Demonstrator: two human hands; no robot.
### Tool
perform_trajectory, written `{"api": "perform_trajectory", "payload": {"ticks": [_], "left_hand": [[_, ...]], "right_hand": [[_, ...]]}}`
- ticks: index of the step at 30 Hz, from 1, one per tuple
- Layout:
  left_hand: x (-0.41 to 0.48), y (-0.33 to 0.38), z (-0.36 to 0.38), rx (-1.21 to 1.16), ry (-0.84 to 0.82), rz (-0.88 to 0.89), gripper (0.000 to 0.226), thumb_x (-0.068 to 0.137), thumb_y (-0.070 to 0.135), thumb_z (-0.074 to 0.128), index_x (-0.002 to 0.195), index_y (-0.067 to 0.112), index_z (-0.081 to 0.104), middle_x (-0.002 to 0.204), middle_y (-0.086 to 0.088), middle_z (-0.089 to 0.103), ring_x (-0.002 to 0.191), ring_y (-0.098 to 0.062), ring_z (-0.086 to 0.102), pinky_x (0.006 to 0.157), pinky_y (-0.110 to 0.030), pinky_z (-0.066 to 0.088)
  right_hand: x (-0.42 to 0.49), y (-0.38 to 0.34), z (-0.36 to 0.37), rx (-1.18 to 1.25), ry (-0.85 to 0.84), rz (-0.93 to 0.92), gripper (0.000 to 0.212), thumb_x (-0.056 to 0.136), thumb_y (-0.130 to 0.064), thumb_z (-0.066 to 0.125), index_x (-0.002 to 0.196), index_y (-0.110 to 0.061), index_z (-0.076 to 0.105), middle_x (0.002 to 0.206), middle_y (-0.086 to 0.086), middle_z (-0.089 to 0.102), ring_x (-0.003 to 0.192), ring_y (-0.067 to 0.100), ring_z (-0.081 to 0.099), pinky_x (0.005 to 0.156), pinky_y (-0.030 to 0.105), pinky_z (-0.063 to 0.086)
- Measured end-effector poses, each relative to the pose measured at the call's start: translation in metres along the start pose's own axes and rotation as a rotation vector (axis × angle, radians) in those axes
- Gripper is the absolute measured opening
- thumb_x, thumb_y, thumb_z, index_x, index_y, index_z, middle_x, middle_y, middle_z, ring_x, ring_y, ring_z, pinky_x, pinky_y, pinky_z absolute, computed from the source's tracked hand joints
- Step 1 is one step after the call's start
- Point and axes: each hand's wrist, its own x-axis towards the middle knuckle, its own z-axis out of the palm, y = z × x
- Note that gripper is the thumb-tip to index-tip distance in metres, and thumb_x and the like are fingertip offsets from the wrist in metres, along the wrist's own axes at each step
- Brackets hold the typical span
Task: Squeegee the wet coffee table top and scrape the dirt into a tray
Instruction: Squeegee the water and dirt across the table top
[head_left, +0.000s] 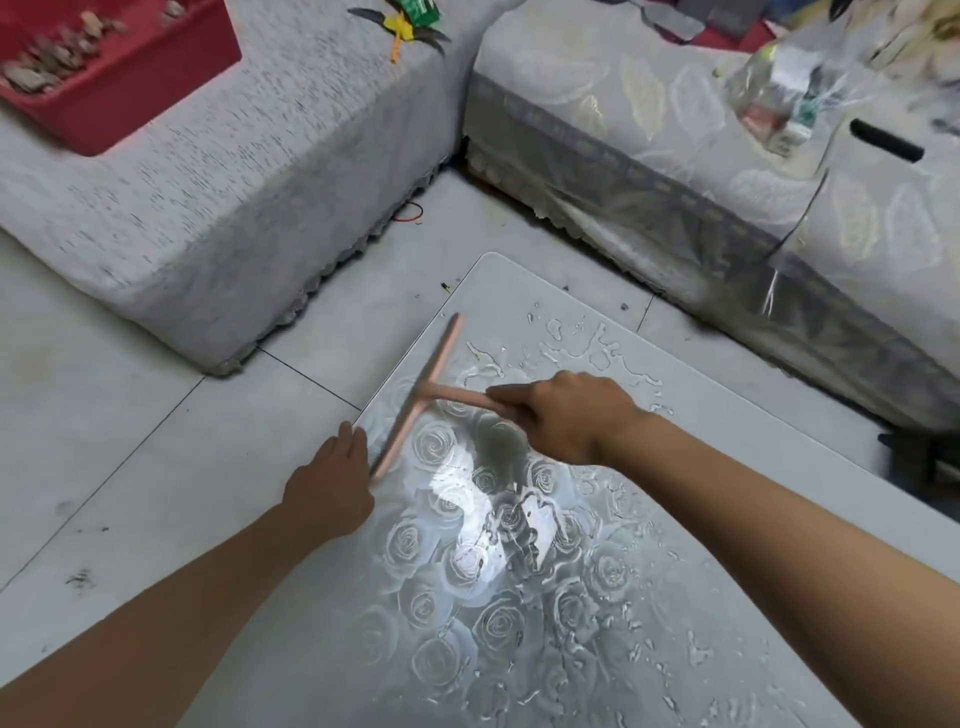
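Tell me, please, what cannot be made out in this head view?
Head view: the squeegee handle's end is hidden inside the right hand.
Head view: the left hand hides its own fingers at the table edge; contact with the blade is unclear.
Head view: the red tub is cut by the top-left edge, its contents blurred.
Head view: the bag is blurred, contents unreadable.

Pale grey floor tiles (130, 415) with dark joints and specks of dirt run round the bench (519, 299). Beyond it two seats meet at a corner. The speckled sofa (234, 182) carries a red tub (135, 88) of brownish bits. The leaf-patterned sofa (623, 119) holds a clear plastic bag (779, 88). A red wire (410, 212) lies on the floor at the foot of the speckled sofa.
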Motion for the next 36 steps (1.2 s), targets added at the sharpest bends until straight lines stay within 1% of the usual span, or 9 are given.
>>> {"api": "perform_trajectory", "payload": {"ticks": [6,10,15,20,26,29,32,34,36], "left_hand": [[-0.001,0.006,-0.009,0.110,-0.070,-0.019,0.070,0.096,0.019,0.037,0.150,0.005,-0.005,0.159,-0.013,-0.011,0.146,-0.022,0.009,0.112,-0.037,0.029],[0.001,0.008,-0.022,0.073,-0.138,-0.032,0.070,0.097,0.020,0.036,0.151,0.004,-0.006,0.159,-0.014,-0.010,0.147,-0.022,0.009,0.115,-0.038,0.025],[0.003,0.010,-0.021,0.088,-0.137,-0.053,0.076,0.095,0.024,0.040,0.151,0.006,-0.008,0.159,-0.015,-0.007,0.145,-0.027,0.017,0.112,-0.038,0.028],[0.004,0.012,-0.018,0.110,-0.144,-0.048,0.078,0.095,0.026,0.041,0.150,0.006,-0.010,0.159,-0.016,-0.010,0.145,-0.028,0.015,0.112,-0.037,0.027],[0.002,0.007,-0.023,0.055,-0.172,-0.048,0.078,0.095,0.026,0.041,0.150,0.004,-0.010,0.159,-0.014,-0.010,0.145,-0.026,0.016,0.112,-0.036,0.027],[0.000,0.009,-0.027,0.013,-0.188,-0.055,0.075,0.096,0.026,0.039,0.150,0.003,-0.008,0.159,-0.015,-0.011,0.145,-0.026,0.015,0.112,-0.037,0.026],[0.001,0.010,-0.030,-0.012,-0.204,-0.065,0.073,0.096,0.026,0.038,0.150,0.002,-0.004,0.159,-0.015,-0.012,0.145,-0.028,0.014,0.113,-0.037,0.026],[0.004,0.009,-0.030,-0.022,-0.204,-0.072,0.071,0.096,0.027,0.037,0.151,0.002,-0.002,0.159,-0.015,-0.011,0.145,-0.028,0.015,0.114,-0.037,0.026],[0.005,0.009,-0.030,-0.020,-0.204,-0.071,0.071,0.096,0.027,0.037,0.151,0.003,-0.001,0.159,-0.014,-0.011,0.145,-0.027,0.016,0.114,-0.036,0.024]], "right_hand": [[-0.069,0.037,0.025,0.167,-0.106,0.170,0.038,0.101,-0.044,0.030,0.138,-0.049,0.037,0.115,0.004,0.066,0.101,0.031,0.061,0.082,0.039,0.050],[-0.098,0.048,0.005,0.059,-0.172,0.226,0.035,0.100,-0.047,0.027,0.131,-0.047,0.043,0.112,0.001,0.066,0.101,0.029,0.062,0.077,0.037,0.048],[-0.040,0.027,-0.024,0.026,0.014,0.138,0.033,0.100,-0.041,0.033,0.131,-0.042,0.045,0.109,0.007,0.065,0.095,0.032,0.063,0.070,0.035,0.045],[0.021,0.016,-0.021,0.100,-0.038,0.178,0.033,0.098,-0.032,0.037,0.128,-0.038,0.050,0.118,0.008,0.061,0.099,0.032,0.058,0.073,0.033,0.041],[-0.048,0.039,-0.001,0.179,-0.146,0.270,0.034,0.100,-0.032,0.035,0.132,-0.037,0.047,0.111,0.009,0.065,0.094,0.032,0.061,0.081,0.039,0.051],[-0.066,0.042,-0.021,0.069,-0.255,0.282,0.033,0.100,-0.032,0.032,0.128,-0.039,0.048,0.115,0.006,0.064,0.099,0.029,0.060,0.077,0.035,0.048],[-0.046,0.031,-0.046,-0.085,-0.176,0.174,0.040,0.098,-0.029,0.035,0.130,-0.052,0.035,0.116,0.005,0.063,0.102,0.029,0.061,0.071,0.033,0.042],[-0.013,0.022,-0.057,-0.030,-0.089,0.138,0.035,0.097,-0.028,0.038,0.126,-0.047,0.044,0.114,0.008,0.063,0.099,0.031,0.061,0.074,0.034,0.044],[0.025,0.012,-0.061,0.063,-0.075,0.129,0.033,0.095,-0.025,0.038,0.121,-0.037,0.054,0.104,0.006,0.063,0.082,0.028,0.059,0.072,0.032,0.045]]}}
